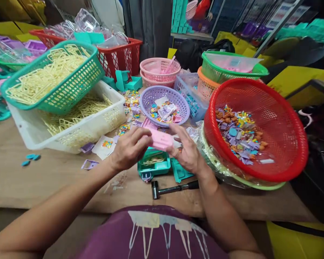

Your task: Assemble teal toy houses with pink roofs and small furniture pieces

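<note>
A pink plastic piece [162, 140], roughly rectangular, is held up over the middle of the table. My left hand [131, 147] grips its left end with curled fingers. At its right end, my right hand [187, 150] pinches it with the thumb while the other fingers stand raised. Just below the hands lies a teal plastic case [154, 166] with pale yellow sticks inside. Beside it is another teal part [180, 172], partly hidden by my right hand. In front of these lies a hammer [155, 190], its black handle running under my right forearm.
A red basket [283, 144] of mixed small parts stands at right. Behind my hands sits a purple basket [164, 90]. At left, a teal basket [67, 93] of yellow sticks rests on a white crate [27, 133]. Small purple frames [89, 164] and teal pieces [31, 158] lie on the wooden table [70, 183].
</note>
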{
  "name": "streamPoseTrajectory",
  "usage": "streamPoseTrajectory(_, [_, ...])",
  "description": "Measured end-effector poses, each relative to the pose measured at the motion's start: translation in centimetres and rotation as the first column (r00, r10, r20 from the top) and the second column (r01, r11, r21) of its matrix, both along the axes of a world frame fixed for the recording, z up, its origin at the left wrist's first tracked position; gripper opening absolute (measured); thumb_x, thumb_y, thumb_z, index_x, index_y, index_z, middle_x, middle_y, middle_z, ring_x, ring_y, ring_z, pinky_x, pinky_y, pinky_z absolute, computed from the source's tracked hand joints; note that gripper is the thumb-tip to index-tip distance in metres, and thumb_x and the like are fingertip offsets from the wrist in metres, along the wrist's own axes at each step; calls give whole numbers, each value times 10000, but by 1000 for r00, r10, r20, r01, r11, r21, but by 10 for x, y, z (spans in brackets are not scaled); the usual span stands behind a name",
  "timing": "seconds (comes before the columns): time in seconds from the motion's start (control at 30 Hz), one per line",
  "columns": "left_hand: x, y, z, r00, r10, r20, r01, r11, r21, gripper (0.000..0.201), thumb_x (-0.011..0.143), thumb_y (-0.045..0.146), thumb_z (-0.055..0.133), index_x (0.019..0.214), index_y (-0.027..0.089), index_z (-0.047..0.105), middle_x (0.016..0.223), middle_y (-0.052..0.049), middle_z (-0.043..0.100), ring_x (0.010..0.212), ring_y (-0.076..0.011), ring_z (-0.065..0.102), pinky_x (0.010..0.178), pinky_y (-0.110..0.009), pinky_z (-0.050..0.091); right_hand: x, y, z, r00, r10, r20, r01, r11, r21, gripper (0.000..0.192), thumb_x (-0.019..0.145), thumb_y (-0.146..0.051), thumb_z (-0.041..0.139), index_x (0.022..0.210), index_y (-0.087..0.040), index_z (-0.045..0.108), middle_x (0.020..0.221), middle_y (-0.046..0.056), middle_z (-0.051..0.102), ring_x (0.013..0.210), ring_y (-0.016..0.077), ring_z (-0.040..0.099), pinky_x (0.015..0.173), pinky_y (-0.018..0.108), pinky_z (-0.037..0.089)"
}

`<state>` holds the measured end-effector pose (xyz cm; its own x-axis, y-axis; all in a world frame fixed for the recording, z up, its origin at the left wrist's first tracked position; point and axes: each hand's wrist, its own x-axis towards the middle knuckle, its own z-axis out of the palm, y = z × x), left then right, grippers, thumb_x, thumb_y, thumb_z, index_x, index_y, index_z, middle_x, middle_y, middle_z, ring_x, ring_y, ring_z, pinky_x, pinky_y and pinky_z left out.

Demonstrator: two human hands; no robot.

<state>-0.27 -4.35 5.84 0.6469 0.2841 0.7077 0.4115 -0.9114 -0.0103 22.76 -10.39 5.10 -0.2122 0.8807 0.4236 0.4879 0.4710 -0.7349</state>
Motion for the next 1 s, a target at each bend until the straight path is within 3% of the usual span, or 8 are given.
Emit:
streamPoseTrajectory(0.1, [-22, -39, -17, 1000, -27, -9, 23, 957, -289, 268, 856, 152, 614, 1104, 182, 518, 1149, -121, 566, 1046, -235, 574, 857, -409, 533, -6, -8, -11, 956, 207, 209, -200, 978, -55, 660, 883, -540, 627, 1441, -250, 427, 1430, 123, 481, 1359, 281, 433, 1140, 525, 382])
streamPoseTrajectory(0.2, [-37, -56, -25, 999, -41, 2, 36, 840, -541, 546, 823, 277, 690, 1300, 169, 449, 1358, -172, 467, 1272, -302, 467, 1043, -517, 448, -9, -14, -21, 926, 243, 289, -241, 970, -44, 683, 875, -492, 659, 1456, -233, 412, 1433, 143, 468, 1343, 277, 443, 1118, 497, 408])
streamPoseTrajectory(0.27, [-41, -60, -28, 998, -45, 35, 57, 780, -623, 707, 818, 345, 710, 1411, 178, 363, 1460, -190, 379, 1369, -328, 376, 1115, -555, 374, -8, -14, -23, 912, 258, 318, -262, 965, -29, 713, 867, -482, 673, 1470, -224, 393, 1442, 153, 454, 1344, 275, 436, 1121, 489, 399])
streamPoseTrajectory(0.37, [-39, -60, -33, 995, -63, 74, 96, 739, -667, 766, 850, 356, 686, 1487, 215, 284, 1516, -186, 327, 1412, -332, 333, 1143, -553, 346, -6, -14, -21, 890, 298, 345, -308, 951, -26, 751, 851, -492, 688, 1483, -233, 376, 1453, 153, 438, 1350, 280, 417, 1123, 497, 384])
streamPoseTrajectory(0.57, [-33, -62, -44, 986, -93, 136, 161, 703, -693, 776, 847, 316, 684, 1508, 278, 279, 1426, -148, 427, 1364, -325, 394, 1135, -525, 367, -5, -17, -16, 862, 361, 355, -371, 928, -43, 552, 916, -433, 617, 1428, -293, 468, 1495, 112, 409, 1376, 270, 387, 1128, 524, 357])
streamPoseTrajectory(0.73, [-35, -64, -48, 979, -99, 177, 198, 658, -727, 779, 846, 348, 688, 1514, 273, 293, 1431, -149, 409, 1377, -326, 373, 1160, -529, 327, -8, -17, -12, 854, 367, 369, -376, 925, -50, 552, 886, -418, 659, 1405, -313, 504, 1476, 103, 434, 1355, 282, 408, 1113, 539, 369])
streamPoseTrajectory(1.0, [-31, -78, -57, 958, 37, 284, 220, 538, -814, 576, 942, 322, 549, 1487, 294, 366, 1546, -96, 361, 1454, -279, 301, 1214, -501, 245, -12, -22, -30, 847, 287, 448, -330, 944, 19, 531, 925, -477, 580, 1427, -336, 477, 1478, 102, 376, 1368, 271, 354, 1132, 524, 333])
